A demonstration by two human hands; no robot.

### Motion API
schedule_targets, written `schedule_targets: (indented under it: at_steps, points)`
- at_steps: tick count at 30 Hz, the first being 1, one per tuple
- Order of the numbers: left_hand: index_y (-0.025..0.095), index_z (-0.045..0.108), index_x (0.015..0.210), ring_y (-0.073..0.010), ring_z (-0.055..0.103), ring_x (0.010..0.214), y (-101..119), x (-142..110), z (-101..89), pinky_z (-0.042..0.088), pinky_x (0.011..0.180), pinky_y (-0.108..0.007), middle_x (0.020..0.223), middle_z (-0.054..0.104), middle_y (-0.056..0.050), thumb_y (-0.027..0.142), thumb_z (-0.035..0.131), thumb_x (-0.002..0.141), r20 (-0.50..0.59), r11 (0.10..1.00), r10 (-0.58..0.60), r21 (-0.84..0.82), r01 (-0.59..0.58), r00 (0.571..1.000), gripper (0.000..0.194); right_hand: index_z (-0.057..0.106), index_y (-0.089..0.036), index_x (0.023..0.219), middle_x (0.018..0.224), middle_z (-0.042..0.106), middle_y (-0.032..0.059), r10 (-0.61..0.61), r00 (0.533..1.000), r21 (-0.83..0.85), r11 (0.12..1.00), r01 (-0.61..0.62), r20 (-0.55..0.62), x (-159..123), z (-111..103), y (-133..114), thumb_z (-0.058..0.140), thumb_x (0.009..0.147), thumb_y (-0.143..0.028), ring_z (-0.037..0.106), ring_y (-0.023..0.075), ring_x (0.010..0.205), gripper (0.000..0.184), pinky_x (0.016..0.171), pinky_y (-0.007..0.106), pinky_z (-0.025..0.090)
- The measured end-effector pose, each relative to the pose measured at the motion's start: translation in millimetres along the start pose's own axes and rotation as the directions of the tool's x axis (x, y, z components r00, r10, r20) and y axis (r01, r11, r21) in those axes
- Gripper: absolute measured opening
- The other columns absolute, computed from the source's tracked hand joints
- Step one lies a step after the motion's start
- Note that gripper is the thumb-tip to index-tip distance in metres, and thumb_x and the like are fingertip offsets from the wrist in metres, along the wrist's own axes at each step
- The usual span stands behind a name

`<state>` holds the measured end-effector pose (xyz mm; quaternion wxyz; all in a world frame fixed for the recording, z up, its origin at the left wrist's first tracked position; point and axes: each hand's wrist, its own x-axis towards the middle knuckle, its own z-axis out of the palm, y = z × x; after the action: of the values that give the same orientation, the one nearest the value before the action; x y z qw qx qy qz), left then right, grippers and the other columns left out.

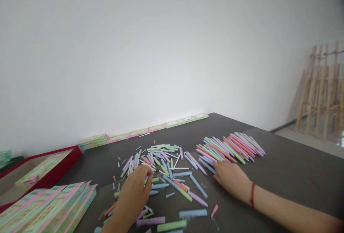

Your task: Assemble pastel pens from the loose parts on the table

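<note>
My left hand hangs over a scattered heap of pastel pen parts, its fingers curled in toward the thumb. Whatever may be between those fingertips is hidden. To the right, my right hand has its fingers and thumb around the end of a blue pen. That pen lies at the near left end of a row of assembled pens in pink, green, purple and blue. Loose pen barrels, caps and thin white refills lie between and around my hands.
Fanned printed packets lie at the lower left on the dark table. Behind them is a red box holding more packets. A line of flat printed boxes runs along the wall. Wooden easels stand beyond the table at right.
</note>
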<state>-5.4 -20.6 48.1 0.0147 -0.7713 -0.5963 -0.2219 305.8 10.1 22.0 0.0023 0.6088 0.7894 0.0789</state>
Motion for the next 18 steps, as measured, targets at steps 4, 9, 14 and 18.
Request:
schedule_targets:
  at_steps: [4,9,14,18]
  points:
    - [0.022,0.045,0.074,-0.0194,0.053,0.075,1.8,-0.4,-7.5,0.038,0.068,-0.03,0.08,0.057,-0.003,0.021,0.034,0.086,0.084,0.994,-0.085,0.069,0.08,0.993,0.016,0.058,-0.012,0.094,0.088,0.067,0.0156,-0.014,0.999,-0.015,1.0,0.013,-0.031,17.7,7.0,-10.8,0.04,0.083,-0.001,0.066,0.0249,0.082,0.023,0.065,0.028,0.045]
    - [0.022,0.046,0.07,-0.0161,0.053,0.062,-6.5,-0.3,-15.5,0.032,0.059,-0.026,0.068,0.058,0.001,0.021,0.034,0.085,0.157,0.987,-0.15,0.086,0.138,0.976,0.019,0.056,-0.013,0.095,0.087,0.067,0.0146,-0.055,0.997,0.013,0.998,0.056,-0.058,13.9,4.4,-14.1,0.038,0.083,-0.002,0.067,0.0246,0.078,0.024,0.06,0.028,0.044]
    - [0.021,0.052,0.066,-0.0152,0.055,0.06,-22.2,-0.5,-14.0,0.03,0.056,-0.024,0.062,0.06,0.002,0.018,0.041,0.078,0.274,0.984,-0.177,0.047,0.17,0.945,0.016,0.056,-0.02,0.098,0.085,0.069,0.0069,-0.177,0.984,0.305,0.936,0.176,-0.024,-33.7,20.1,-15.6,0.055,0.076,-0.018,0.067,0.0246,0.075,0.022,0.062,0.03,0.048]
    - [0.021,0.06,0.07,-0.0158,0.058,0.067,-18.9,-3.6,-5.1,0.034,0.058,-0.023,0.068,0.064,0.002,0.018,0.045,0.074,0.363,0.987,-0.135,-0.029,0.156,0.922,0.016,0.048,-0.015,0.123,0.11,0.064,0.0139,-0.182,0.978,0.359,0.91,0.206,-0.1,-44.5,39.3,-23.4,0.046,0.081,-0.015,0.067,0.0247,0.084,0.042,0.07,0.033,0.051]
